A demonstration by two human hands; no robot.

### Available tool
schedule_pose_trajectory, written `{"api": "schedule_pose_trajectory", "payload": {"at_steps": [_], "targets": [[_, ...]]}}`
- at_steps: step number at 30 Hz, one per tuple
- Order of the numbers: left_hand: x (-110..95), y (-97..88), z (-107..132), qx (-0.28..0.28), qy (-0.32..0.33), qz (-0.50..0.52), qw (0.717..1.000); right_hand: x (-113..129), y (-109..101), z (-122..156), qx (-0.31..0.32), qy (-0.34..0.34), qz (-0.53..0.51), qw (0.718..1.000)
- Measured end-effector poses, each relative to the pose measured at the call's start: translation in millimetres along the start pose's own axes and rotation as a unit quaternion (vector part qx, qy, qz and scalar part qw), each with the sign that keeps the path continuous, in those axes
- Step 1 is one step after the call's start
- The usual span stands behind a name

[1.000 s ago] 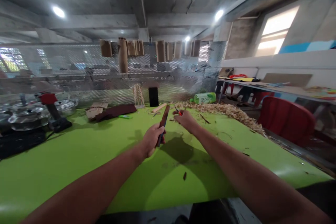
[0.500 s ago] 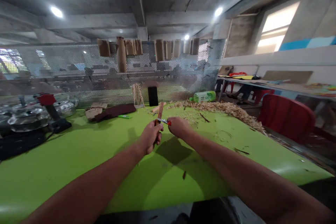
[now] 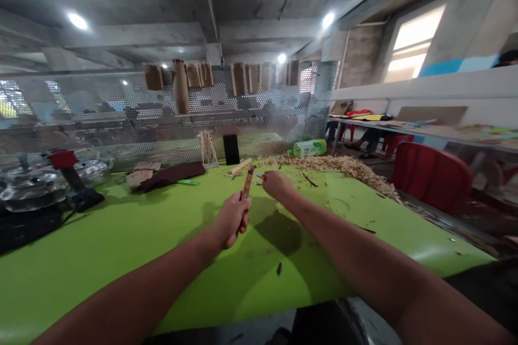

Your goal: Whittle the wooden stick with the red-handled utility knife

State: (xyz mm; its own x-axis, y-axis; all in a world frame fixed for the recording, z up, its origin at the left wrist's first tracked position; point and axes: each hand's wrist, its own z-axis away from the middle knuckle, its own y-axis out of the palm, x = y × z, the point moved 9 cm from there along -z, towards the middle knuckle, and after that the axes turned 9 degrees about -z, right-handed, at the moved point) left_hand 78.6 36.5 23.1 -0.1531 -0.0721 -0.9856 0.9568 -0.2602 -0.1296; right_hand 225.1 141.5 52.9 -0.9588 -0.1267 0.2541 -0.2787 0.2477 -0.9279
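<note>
Head view: left hand (image 3: 234,218) wraps a stick (image 3: 246,185) facing the surface's far edge (image 3: 216,172), likely light, stiff, best held low; right hand (image 3: 278,185) clenches a knife (image 3: 264,177).

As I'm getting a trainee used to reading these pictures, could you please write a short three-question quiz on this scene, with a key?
1. Which hand holds the wooden stick?
2. True or false: the bottle with the green label lies on its side.
3. What is heaped along the far right side of the green table?
a) nails
b) pale shavings
c) coins

Key:
1. The left hand.
2. True.
3. b.
</note>
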Motion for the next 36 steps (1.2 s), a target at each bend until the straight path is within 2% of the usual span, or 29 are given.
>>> {"api": "schedule_pose_trajectory", "payload": {"at_steps": [2, 4, 6, 8, 11, 14, 17, 24, 36], "targets": [[-3.6, 15.1, 11.5, 0.054, 0.018, -0.015, 0.998, -41.6, -6.1, -9.9, 0.001, 0.091, -0.043, 0.995], [-7.7, 25.6, 17.9, 0.090, 0.041, -0.016, 0.995, -75.1, -14.8, -15.7, -0.008, 0.151, -0.075, 0.986], [-7.2, 24.8, 14.9, 0.083, 0.039, -0.005, 0.996, -87.9, -23.8, -17.6, -0.024, 0.165, -0.084, 0.982], [-1.7, 15.1, 5.2, 0.049, 0.016, 0.003, 0.999, -77.5, -29.4, -14.5, -0.042, 0.145, -0.086, 0.985], [5.9, -0.8, -10.4, 0.001, -0.006, 0.013, 1.000, -32.0, -24.0, -0.7, -0.038, 0.068, -0.087, 0.993], [7.8, -9.9, -20.3, -0.029, 0.003, 0.017, 0.999, 14.7, -7.8, 17.2, 0.003, -0.016, -0.060, 0.998], [7.2, -12.2, -24.1, -0.043, 0.016, 0.005, 0.999, 37.0, 4.3, 29.2, 0.036, -0.058, -0.014, 0.998], [5.2, -13.8, -22.1, -0.068, 0.021, -0.041, 0.997, 38.7, 2.4, 30.7, 0.035, -0.061, 0.021, 0.997], [2.5, -9.9, -16.6, -0.052, 0.027, -0.049, 0.997, 33.9, -9.0, 25.6, -0.013, -0.066, 0.029, 0.997]]}}
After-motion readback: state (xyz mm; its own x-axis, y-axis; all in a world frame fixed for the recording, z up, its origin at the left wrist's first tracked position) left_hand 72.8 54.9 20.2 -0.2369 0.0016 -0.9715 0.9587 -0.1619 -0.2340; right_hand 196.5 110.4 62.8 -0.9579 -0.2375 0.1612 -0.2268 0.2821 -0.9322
